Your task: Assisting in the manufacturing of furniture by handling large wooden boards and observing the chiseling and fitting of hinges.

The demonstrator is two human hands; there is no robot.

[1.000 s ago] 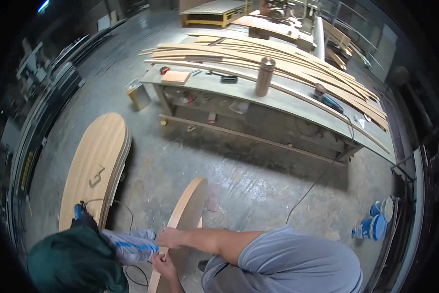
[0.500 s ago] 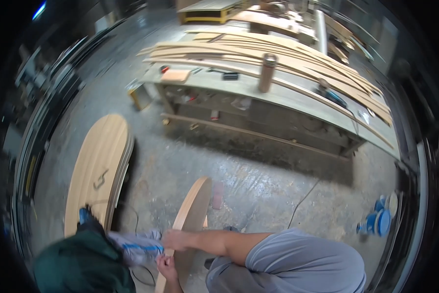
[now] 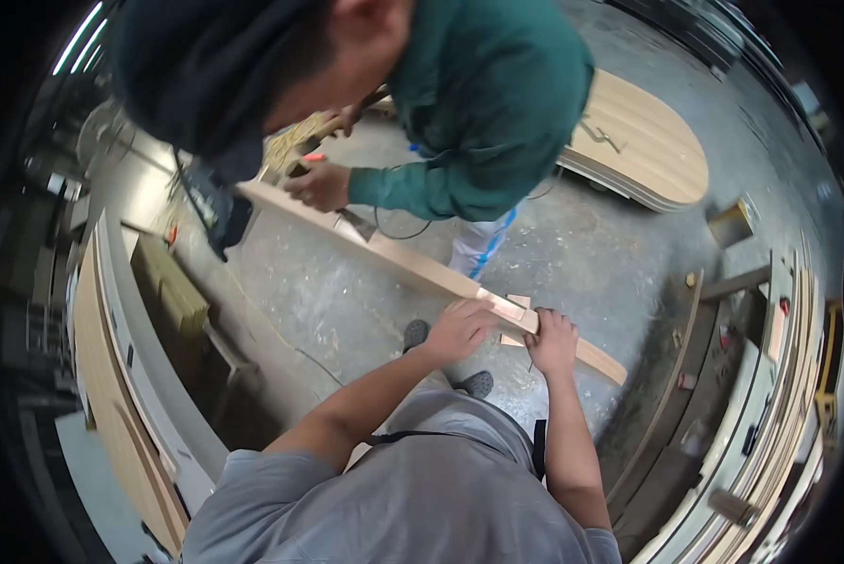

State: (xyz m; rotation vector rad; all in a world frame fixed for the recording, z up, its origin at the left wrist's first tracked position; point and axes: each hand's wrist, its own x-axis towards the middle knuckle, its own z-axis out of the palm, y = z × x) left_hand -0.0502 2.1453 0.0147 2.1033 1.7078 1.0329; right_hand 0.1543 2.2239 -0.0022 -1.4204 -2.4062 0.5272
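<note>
The person's left hand (image 3: 460,329) and right hand (image 3: 554,340) both rest on the near end of a long wooden board (image 3: 413,263). The board stands on its thin edge over the grey floor (image 3: 347,310), running from the hands up toward a co-worker in a green top (image 3: 478,122). The left fingers (image 3: 483,315) are curled over the top of the board, holding it. The right fingers (image 3: 546,320) press down on the board just beside a small pale block (image 3: 511,310) that sits between the two hands. The co-worker's hand (image 3: 319,185) grips the far part of the board.

It looks like the step in hand is keeping the board still while the small block is set at its end. The next move calls for firm, steady hands, so the board does not tip or slide. A curved wood panel (image 3: 638,141) lies flat on the floor behind the co-worker. A long bench (image 3: 751,414) with wood strips stands at the right.
</note>
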